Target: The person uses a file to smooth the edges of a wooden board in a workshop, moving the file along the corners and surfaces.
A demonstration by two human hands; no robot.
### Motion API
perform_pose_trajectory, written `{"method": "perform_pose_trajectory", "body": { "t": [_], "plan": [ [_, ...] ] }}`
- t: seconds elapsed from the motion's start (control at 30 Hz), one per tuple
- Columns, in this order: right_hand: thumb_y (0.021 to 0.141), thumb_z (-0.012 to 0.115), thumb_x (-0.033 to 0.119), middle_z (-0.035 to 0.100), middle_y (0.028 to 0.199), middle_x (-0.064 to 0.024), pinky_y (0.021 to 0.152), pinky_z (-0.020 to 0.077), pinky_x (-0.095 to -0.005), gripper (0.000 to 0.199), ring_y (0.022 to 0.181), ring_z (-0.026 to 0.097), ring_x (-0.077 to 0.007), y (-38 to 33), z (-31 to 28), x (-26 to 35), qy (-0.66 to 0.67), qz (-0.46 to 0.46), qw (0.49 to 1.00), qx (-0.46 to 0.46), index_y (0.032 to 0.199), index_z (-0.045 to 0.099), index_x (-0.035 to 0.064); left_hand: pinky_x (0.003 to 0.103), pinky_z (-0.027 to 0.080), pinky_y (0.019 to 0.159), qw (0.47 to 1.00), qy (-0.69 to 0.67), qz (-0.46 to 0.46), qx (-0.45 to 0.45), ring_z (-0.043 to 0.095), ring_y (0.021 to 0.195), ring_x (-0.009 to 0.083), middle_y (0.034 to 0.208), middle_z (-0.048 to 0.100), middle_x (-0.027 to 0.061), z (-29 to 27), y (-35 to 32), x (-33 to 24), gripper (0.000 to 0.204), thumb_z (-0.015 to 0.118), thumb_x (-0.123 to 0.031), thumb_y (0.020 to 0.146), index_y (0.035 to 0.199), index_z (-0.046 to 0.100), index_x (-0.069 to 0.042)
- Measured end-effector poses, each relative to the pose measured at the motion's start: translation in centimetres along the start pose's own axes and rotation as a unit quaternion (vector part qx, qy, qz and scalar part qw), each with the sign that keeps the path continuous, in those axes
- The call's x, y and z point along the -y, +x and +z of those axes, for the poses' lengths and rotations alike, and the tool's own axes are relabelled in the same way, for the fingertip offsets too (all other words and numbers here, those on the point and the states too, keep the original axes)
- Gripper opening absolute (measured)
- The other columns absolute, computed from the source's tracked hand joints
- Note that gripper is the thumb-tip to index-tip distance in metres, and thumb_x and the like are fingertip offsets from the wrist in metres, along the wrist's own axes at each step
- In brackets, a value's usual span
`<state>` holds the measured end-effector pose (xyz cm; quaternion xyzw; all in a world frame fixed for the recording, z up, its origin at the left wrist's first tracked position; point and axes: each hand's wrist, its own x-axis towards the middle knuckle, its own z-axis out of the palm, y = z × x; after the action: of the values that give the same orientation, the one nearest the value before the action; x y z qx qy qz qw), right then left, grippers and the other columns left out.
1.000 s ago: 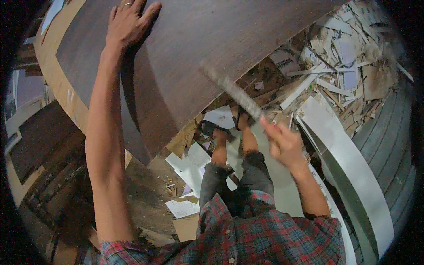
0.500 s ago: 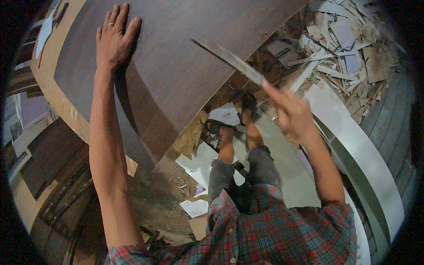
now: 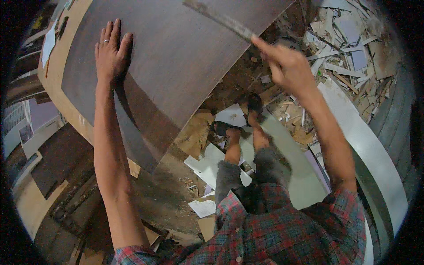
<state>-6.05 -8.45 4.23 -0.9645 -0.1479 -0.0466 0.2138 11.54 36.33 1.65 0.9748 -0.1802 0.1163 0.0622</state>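
Head view: the right hand (image 3: 289,66) grips a narrow, blurred grey strip (image 3: 216,18) in front of a dark brown board (image 3: 168,66).
The right fingers, near 1 o'clock, are clamped on the strip's near end; from them it runs toward 10 o'clock, contact with the board unclear. The left hand (image 3: 112,59), near 10 o'clock, lies palm-down on the board, thumb spread from its straight fingers.

Big flat wooden sheet (image 3: 190,57) — dark purplish brown, fine grain. Wooden tabletop (image 3: 58,66) under it: plain tan. Thin straight bar (image 3: 221,18): greyish, blurred. Short-sleeved cloth shirt (image 3: 260,225) — plaid, red, blue-grey, near-black. Frayed cloth shorts (image 3: 270,165): dark grey. Open sandals (image 3: 225,128): black. Long smooth panel (image 3: 360,126): white. Heaped flat scraps (image 3: 338,68): white, tan, some lilac.
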Motion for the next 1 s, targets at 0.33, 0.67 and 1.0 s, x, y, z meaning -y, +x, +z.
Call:
{"method": "perform_pose_trajectory", "body": {
  "t": [0.33, 0.67, 1.0],
  "plan": [
    [0.083, 0.061, -0.003, 0.068, 0.085, -0.0113, 0.066, 0.0532, -0.0397, 0.068, 0.073, 0.066, -0.0290, -7.4, -1.5, -0.3, -0.003, 0.002, 0.996, 0.086, 0.145, 0.059, 0.0263, 0.052, 0.014, 0.124, 1.000, 0.000, -0.005, 0.011, 0.024, 0.155, 0.0286, 0.167, 0.030, 0.0078, 0.0, -0.4, 0.5, 0.065, 0.043, -0.057, 0.102, 0.158, 0.038, -0.025],
    [0.082, 0.058, -0.005, 0.065, 0.087, -0.0107, 0.066, 0.0545, -0.0383, 0.066, 0.076, 0.065, -0.0280, -6.5, -2.9, -0.2, -0.016, -0.007, 0.991, 0.131, 0.140, 0.063, 0.0256, 0.053, 0.016, 0.123, 0.999, -0.010, -0.010, 0.032, 0.024, 0.154, 0.0321, 0.166, 0.031, 0.0101, -1.0, -0.7, 0.1, 0.063, 0.043, -0.052, 0.102, 0.158, 0.040, -0.022],
    [0.104, 0.052, 0.021, 0.064, 0.078, -0.0112, 0.066, 0.0492, -0.0391, 0.016, 0.066, 0.061, -0.0248, 8.6, -10.0, -17.7, -0.003, 0.221, 0.969, -0.108, 0.110, 0.065, 0.0125, 0.051, 0.018, 0.122, 0.999, -0.022, -0.009, 0.048, 0.026, 0.153, 0.0351, 0.164, 0.033, 0.0158, -1.4, 0.6, 0.0, 0.063, 0.046, -0.046, 0.102, 0.157, 0.040, -0.014]
  ]
}}
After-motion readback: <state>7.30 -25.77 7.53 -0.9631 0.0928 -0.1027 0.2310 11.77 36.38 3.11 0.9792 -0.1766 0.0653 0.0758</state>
